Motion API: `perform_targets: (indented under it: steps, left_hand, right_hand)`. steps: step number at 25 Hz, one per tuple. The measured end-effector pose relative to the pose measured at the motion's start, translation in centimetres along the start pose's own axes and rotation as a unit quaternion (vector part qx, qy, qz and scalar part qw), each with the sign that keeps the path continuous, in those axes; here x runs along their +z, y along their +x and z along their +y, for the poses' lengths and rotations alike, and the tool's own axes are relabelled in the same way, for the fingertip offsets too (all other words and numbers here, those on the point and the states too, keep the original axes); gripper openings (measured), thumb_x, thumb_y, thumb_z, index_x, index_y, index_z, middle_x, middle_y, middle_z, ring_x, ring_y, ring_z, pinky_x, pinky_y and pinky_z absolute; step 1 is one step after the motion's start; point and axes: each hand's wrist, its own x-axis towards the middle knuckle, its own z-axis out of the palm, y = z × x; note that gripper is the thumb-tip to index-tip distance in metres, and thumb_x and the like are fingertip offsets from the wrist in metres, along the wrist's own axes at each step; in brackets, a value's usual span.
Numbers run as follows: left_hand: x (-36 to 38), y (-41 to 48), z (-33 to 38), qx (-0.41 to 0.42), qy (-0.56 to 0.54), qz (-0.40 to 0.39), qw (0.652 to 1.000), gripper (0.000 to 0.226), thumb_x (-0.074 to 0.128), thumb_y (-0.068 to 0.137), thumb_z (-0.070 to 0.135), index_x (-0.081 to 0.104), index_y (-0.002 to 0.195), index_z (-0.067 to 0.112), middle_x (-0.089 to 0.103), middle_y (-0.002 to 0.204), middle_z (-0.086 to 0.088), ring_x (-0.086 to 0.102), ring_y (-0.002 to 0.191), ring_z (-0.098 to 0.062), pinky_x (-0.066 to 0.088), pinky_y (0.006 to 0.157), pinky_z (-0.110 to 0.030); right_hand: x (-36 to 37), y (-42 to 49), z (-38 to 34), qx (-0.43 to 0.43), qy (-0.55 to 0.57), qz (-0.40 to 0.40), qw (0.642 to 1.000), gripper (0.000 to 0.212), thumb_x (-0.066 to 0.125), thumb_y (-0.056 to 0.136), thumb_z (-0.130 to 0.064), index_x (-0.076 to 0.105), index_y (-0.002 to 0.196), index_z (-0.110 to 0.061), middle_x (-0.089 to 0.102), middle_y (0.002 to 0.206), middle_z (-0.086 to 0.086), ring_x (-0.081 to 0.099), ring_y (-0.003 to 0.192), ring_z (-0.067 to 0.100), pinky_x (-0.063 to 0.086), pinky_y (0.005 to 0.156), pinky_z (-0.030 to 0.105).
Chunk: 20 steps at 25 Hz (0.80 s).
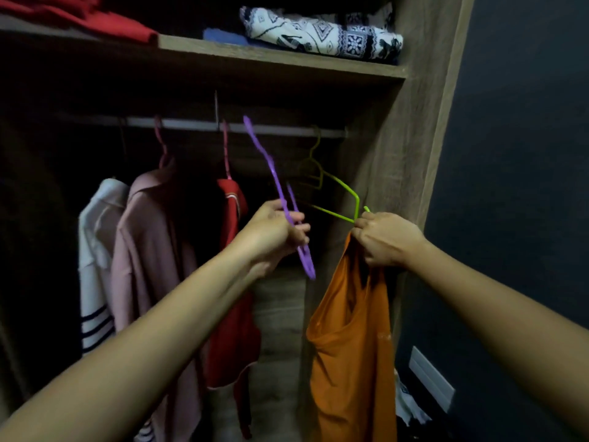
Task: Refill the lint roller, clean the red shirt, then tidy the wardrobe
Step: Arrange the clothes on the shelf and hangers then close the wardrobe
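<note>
Two hangers up | purple hanger [274, 173] before rail [191, 125] | green hanger [357, 207] beside wall [382, 154]

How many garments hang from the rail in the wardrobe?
3: a white striped top on the left, a pink garment beside it, the red shirt right of that. The orange garment is gripped by the right hand. The dark left side may hide more.

Rail [191, 124] has an open gap btw red shirt [234, 342] & green hangers [340, 184]; shelf [271, 59] sits low above, wardrobe side panel [392, 154] blocks the right.
</note>
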Motion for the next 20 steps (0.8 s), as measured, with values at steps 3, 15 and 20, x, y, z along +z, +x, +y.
perform_targets:
  steps: [3, 15, 20]
  left_hand:
    - [-5.4, -3.5, -0.6, -0.004, 0.065, 0.077, 0.995, 0.044, 0.029, 0.084, -0.016, 0.044, 0.112, 0.015, 0.047, 0.076, -0.002, 0.053, 0.064, -0.014, 0.046, 0.048, -0.022]
    - [-24.4, -12.9, -1.6, 0.167, 0.322, 0.103, 0.926, 0.023, 0.059, 0.090, 0.023, 0.071, 0.080, 0.040, 0.049, 0.048, 0.008, 0.038, 0.044, -0.008, 0.032, 0.043, -0.016]
    - [-26.0, -14.6, -1.7, 0.214, 0.352, 0.109, 0.905, 0.023, 0.061, 0.089, 0.015, 0.066, 0.086, 0.038, 0.062, 0.056, 0.024, 0.047, 0.051, 0.006, 0.038, 0.050, -0.008]
  right_hand:
    - [-0.4, 0.0, -0.1, 0.040, 0.039, -0.017, 0.998, 0.043, 0.055, 0.079, -0.030, 0.054, 0.118, -0.011, 0.056, 0.125, 0.011, 0.051, 0.119, 0.027, 0.044, 0.099, 0.040]
    - [-5.3, -2.7, -7.9, 0.168, 0.209, -0.053, 0.962, 0.071, 0.066, 0.069, -0.022, 0.039, 0.134, -0.013, 0.043, 0.136, 0.010, 0.043, 0.126, 0.030, 0.039, 0.100, 0.044]
    - [-8.3, -4.2, -9.5, 0.161, 0.337, -0.010, 0.928, 0.056, 0.066, 0.074, -0.020, 0.046, 0.126, -0.014, 0.046, 0.131, 0.009, 0.042, 0.125, 0.029, 0.034, 0.102, 0.055]
